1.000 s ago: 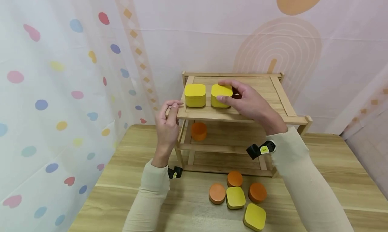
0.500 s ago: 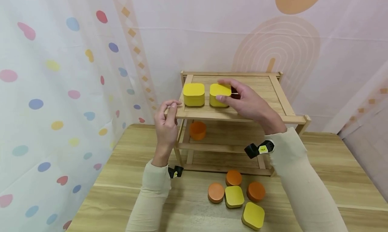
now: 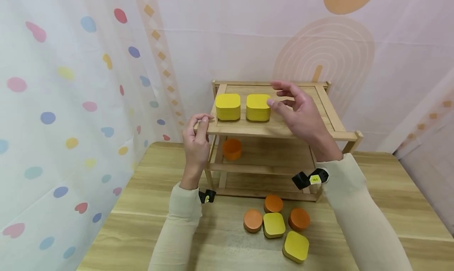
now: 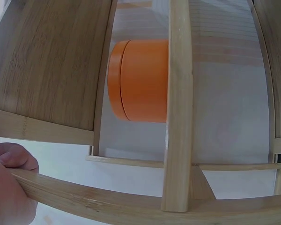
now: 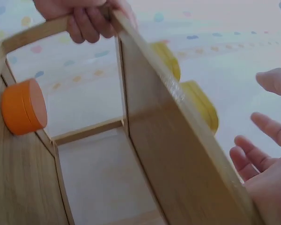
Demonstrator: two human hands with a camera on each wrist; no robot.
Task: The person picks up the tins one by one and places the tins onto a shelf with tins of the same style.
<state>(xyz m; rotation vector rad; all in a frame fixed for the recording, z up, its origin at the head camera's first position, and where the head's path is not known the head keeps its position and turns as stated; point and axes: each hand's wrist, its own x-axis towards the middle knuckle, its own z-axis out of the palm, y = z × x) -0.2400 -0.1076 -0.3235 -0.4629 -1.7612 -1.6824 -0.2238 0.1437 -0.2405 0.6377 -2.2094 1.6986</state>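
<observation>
A wooden shelf rack (image 3: 255, 132) stands on the table; my left hand (image 3: 196, 147) grips its front left corner, fingers curled round the frame in the right wrist view. On the top board two square yellow tins with rounded corners sit side by side, a left tin (image 3: 228, 108) and a right tin (image 3: 258, 108). Just right of the second tin hovers my right hand (image 3: 301, 113), fingers spread and holding nothing; the thumb tip overlaps the tin's edge in the head view. Below, toward the left of the middle board, is a round orange tin (image 3: 232, 149), also large in the left wrist view.
In front of the rack, on the wooden table (image 3: 142, 208), lie two square yellow tins (image 3: 296, 246) and three round orange tins (image 3: 299, 219), close together. A patterned curtain (image 3: 234, 34) hangs behind the rack and along the left side.
My right hand has let go of the right yellow tin and moved off it to the right, fingers opening. The tin stays in place, and my left hand keeps its grip on the rack.
</observation>
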